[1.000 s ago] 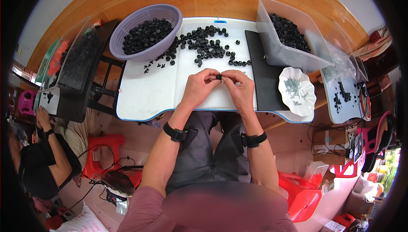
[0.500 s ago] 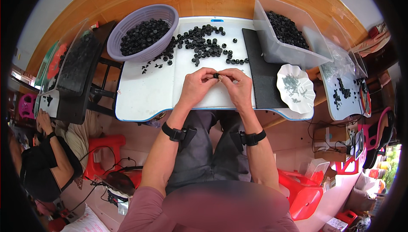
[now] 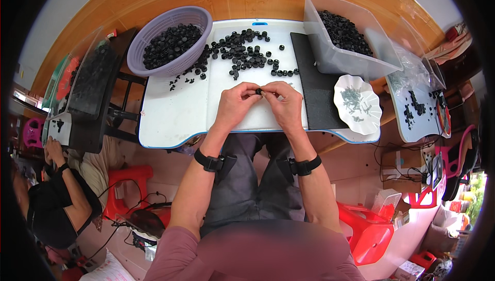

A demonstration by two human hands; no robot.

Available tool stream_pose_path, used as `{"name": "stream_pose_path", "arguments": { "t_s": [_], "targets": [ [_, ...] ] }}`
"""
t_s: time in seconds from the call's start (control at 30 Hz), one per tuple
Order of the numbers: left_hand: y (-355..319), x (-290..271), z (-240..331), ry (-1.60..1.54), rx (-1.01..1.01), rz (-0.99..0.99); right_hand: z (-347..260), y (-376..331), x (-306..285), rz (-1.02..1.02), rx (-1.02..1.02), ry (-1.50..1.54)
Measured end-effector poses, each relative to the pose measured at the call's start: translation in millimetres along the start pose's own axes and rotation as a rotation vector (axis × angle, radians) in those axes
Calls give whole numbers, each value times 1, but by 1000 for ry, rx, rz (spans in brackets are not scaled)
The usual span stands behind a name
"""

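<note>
Over the near part of the white table [image 3: 175, 111], my two hands meet fingertip to fingertip. Between them is a small round black cap [image 3: 259, 91]. My left hand [image 3: 236, 104] pinches it with thumb and forefinger. The fingers of my right hand [image 3: 283, 105] are closed at the other side of the cap; whether they hold a further small piece is hidden. Just beyond my hands, many loose black caps [image 3: 252, 60] lie scattered on the table. Some tiny black pieces [image 3: 180, 80] lie left of them.
A purple basket [image 3: 133, 57] of black caps stands at the back left. At the back right, a clear plastic bin [image 3: 343, 64] holds black parts. A white scalloped dish [image 3: 368, 124] with small pale pieces sits beside a black mat [image 3: 322, 103]. Another person [image 3: 77, 193] works at far left.
The view has shifted slightly, so the table and its contents sit a little further left. My hands keep the same pinch on the cap, with only slight finger movement.
</note>
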State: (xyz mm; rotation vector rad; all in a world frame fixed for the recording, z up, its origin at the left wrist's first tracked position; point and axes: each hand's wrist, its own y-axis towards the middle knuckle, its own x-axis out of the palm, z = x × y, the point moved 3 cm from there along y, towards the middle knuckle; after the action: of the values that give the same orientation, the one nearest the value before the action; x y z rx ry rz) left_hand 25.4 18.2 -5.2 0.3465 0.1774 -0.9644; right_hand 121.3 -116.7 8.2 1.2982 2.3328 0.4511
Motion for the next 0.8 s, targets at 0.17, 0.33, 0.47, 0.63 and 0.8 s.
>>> {"name": "stream_pose_path", "arguments": {
  "t_s": [0.17, 0.33, 0.47, 0.63, 0.8],
  "targets": [
    [-1, 0, 4, 17, -34, -15, -3, 0, 0, -5, -59, -70],
    [-2, -1, 6, 17, -42, -15, -5, -1, 0, -10, -81, -86],
    [-2, -3, 7, 49, -23, -7, -6, -1, 1, -7, -115, -102],
    [-2, -1, 5, 71, -27, -5, -6, -3, 2, 13, -156, -129],
    [-2, -1, 5, 85, -34, -4, -9, -5, 3, 8, -177, -166]
  ]
}}
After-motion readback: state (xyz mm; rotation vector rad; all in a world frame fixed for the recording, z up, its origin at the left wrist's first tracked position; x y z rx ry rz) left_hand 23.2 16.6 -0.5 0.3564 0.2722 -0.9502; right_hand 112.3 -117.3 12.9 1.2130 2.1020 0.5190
